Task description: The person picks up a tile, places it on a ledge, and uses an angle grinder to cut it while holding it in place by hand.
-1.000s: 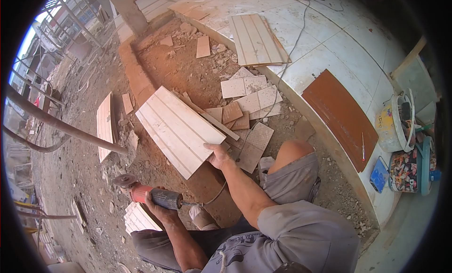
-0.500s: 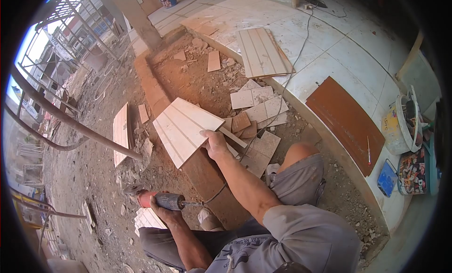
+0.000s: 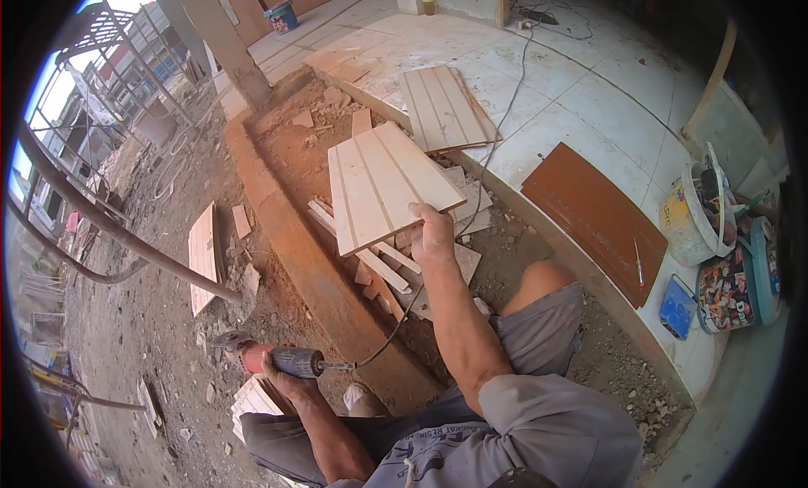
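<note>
In my right hand (image 3: 433,234) is a cream tile (image 3: 383,189) with dark grooves, its near edge pinched between thumb and fingers. The tile is raised and tilted above the soil bed, with thin cut strips (image 3: 383,269) lying below it. My left hand (image 3: 290,385) is wrapped around the body of a red and black angle grinder (image 3: 282,360), low on the left near my knee. Its disc end points left, away from the tile, and a cord runs from its back end. Beside my left leg lie more grooved tiles (image 3: 252,402).
A low brick curb (image 3: 295,252) runs between my legs. Several grooved tiles (image 3: 442,109) are stacked on the white tiled floor (image 3: 555,84). A brown sheet (image 3: 593,223), a screwdriver (image 3: 639,261), a blue box (image 3: 677,309) and buckets (image 3: 694,218) stand right. A pole (image 3: 126,231) crosses the left.
My right hand has carried the grooved tile right and away from me, off the curb and over the soil bed. The grinder stays in my left hand, nearly in place. The view has shifted slightly.
</note>
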Demonstrator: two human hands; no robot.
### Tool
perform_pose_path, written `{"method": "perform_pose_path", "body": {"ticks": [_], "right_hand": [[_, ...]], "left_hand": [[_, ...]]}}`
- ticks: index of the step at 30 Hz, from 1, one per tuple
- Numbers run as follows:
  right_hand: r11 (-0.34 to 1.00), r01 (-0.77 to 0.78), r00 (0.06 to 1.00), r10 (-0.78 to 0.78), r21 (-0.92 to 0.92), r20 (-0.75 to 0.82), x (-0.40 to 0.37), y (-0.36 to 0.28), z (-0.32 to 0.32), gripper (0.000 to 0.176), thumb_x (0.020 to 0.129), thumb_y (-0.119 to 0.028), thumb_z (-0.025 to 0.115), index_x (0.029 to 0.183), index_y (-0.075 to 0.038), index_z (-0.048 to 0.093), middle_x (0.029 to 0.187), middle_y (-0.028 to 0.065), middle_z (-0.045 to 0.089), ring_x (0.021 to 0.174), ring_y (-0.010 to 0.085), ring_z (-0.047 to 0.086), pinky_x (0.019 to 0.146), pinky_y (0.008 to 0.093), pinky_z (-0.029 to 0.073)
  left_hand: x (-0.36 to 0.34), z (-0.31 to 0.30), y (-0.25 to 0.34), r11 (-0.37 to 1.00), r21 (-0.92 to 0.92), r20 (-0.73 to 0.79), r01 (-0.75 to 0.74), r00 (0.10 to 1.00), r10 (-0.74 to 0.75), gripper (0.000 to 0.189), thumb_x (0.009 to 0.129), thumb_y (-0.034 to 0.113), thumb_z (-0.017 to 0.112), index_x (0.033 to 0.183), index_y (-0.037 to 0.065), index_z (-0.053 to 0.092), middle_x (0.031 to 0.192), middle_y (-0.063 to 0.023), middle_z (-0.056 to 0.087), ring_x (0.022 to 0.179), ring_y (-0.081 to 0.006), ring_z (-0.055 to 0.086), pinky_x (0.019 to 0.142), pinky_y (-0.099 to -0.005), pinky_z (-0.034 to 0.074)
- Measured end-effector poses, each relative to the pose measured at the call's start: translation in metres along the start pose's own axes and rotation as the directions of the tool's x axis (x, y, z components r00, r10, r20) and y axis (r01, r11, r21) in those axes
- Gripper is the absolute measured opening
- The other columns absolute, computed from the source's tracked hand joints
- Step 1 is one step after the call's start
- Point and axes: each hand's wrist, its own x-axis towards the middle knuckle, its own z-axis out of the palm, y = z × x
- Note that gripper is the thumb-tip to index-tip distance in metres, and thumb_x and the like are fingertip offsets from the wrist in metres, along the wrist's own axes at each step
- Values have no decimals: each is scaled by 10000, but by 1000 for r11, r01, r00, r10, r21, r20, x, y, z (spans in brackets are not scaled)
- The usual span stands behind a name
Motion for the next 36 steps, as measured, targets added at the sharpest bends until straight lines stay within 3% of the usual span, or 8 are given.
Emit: {"method": "perform_pose_path", "body": {"ticks": [5,14,17,23,26,29,33,36], "right_hand": [[985,166,980,-170,-50,-104,33,-22,-35,378,735,54,597,1112,50,569,1057,103,618,959,239,624,831,390,515],[971,240,961,-236,11,-143,33,-54,-69,443,754,46,589,1189,-15,532,1075,90,613,982,232,630,824,370,547],[977,210,961,-211,-22,-177,42,-44,-87,471,776,37,593,1238,14,506,1136,123,606,1032,262,626,843,377,545],[977,82,887,19,198,-462,50,3,-150,384,867,-134,582,1219,12,541,1189,122,611,1063,273,617,896,419,518],[989,-6,833,88,150,-546,46,21,-162,424,865,-202,534,1259,-47,519,1245,130,573,1138,326,564,926,548,472],[990,-59,786,127,132,-605,55,41,-168,407,896,-211,502,1240,5,530,1215,144,598,1121,303,584,939,471,478],[983,-38,811,134,178,-569,79,44,-151,452,907,-234,464,1286,12,493,1250,149,572,1152,318,562,974,466,458],[959,26,939,74,282,-336,146,35,-149,524,929,-310,416,1359,-11,436,1332,152,519,1223,324,506,1027,478,415]], "left_hand": [[7,7,-11,1000,-1,-37,13,999,-13,369,854,420,624,917,59,577,772,-122,653,689,-262,653,615,-392,554],[15,14,-33,994,0,9,108,994,-108,345,857,412,614,869,68,586,753,-106,649,657,-255,646,618,-382,546],[18,24,-41,991,3,32,131,991,-131,343,861,414,605,857,72,588,747,-100,647,645,-255,641,615,-379,543],[20,24,-54,987,42,39,152,987,-154,330,870,410,595,853,80,590,743,-84,644,640,-236,637,611,-366,539],[28,33,-60,988,60,22,141,989,-143,323,874,402,597,858,79,594,747,-77,644,644,-223,635,613,-357,537],[28,35,-65,987,78,-39,143,989,-140,319,872,389,606,869,70,597,749,-76,643,648,-215,633,617,-346,533],[34,42,-69,979,130,-39,157,987,-153,329,865,371,621,904,46,599,756,-84,643,660,-218,637,626,-338,532],[42,39,-73,973,171,-47,152,988,-146,347,861,377,624,931,39,596,770,-99,644,677,-225,641,635,-341,534]]}}
